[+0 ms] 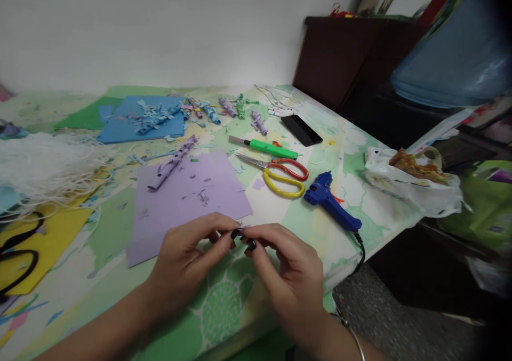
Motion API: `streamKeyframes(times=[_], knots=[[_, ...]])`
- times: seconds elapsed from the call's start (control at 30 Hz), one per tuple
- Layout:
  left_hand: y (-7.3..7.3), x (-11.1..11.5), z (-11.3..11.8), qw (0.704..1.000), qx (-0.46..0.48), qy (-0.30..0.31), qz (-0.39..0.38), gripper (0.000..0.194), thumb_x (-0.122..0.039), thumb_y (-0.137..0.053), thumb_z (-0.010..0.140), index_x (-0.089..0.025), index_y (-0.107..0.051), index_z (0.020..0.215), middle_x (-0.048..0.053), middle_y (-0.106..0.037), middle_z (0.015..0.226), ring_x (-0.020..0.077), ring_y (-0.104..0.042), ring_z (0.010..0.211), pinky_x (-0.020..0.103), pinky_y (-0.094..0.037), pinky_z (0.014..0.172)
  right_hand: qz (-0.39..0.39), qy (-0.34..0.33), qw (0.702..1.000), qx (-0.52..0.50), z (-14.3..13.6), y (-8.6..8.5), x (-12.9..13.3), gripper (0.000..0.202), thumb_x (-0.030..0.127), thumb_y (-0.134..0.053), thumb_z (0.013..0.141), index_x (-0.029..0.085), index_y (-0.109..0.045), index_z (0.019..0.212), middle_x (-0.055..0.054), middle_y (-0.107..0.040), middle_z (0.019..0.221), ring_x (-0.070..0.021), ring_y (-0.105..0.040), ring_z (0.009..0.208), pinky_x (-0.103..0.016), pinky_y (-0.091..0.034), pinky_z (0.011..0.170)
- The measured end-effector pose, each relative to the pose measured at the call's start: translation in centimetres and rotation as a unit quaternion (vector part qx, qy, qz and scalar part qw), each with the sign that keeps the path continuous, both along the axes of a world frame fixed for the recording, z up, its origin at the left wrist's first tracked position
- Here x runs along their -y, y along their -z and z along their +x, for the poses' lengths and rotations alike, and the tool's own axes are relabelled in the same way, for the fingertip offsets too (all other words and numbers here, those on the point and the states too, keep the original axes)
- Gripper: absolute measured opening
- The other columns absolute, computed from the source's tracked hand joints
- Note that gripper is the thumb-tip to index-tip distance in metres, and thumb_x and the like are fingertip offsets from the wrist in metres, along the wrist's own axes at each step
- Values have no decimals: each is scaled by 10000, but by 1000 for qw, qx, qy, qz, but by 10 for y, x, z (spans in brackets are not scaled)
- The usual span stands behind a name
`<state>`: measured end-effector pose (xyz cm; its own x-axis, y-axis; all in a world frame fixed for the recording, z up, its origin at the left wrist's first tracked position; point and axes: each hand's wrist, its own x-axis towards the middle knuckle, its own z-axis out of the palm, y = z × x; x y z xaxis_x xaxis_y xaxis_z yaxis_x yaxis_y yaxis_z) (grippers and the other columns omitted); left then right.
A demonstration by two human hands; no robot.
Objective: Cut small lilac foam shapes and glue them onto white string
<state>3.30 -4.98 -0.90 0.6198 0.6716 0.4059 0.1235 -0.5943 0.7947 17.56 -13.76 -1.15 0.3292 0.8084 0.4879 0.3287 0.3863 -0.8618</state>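
Note:
My left hand [192,257] and my right hand [286,273] meet above the near part of the table, thumbs and forefingers pinched together. Between the fingertips shows a tiny bit of purple paper [241,226], mostly hidden by the fingers. Just beyond lies a purple foam-like sheet [192,211] with small dark purple scraps on it. A rolled purple tube with cut flaps [173,165] rests across that sheet's far left part. To the right of the sheet are scissors [280,174] with one red and one yellow handle, a green utility knife [268,148] and a blue glue gun [333,201].
Several small curled paper rolls [227,107] lie toward the wall. Blue sheets [140,118] with scraps sit at the back left, white string [48,163] at the left. A black phone [301,130] lies back right; food in a white plastic bag [416,182] is at the right edge.

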Motion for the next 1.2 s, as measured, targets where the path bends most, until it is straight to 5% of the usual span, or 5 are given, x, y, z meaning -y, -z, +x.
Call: streamKeyframes(times=[0.33,1.2], knots=[[-4,3,2,999,-19,-33,-36,147,-172,-549,853,-235,-681,845,-7,-712,769,137,-642,690,229,-512,626,81,8,990,119,-1,4,0,265,-3,-514,845,109,-691,1007,-126,-706,913,-170,-656,832,-296,-581,719],[-4,4,0,998,-22,-36,-40,158,-136,-543,832,-240,-662,831,-31,-694,740,121,-630,661,208,-498,620,99,5,987,129,-2,5,2,281,-10,-544,831,106,-682,1045,-134,-710,913,-173,-663,827,-303,-598,708]])
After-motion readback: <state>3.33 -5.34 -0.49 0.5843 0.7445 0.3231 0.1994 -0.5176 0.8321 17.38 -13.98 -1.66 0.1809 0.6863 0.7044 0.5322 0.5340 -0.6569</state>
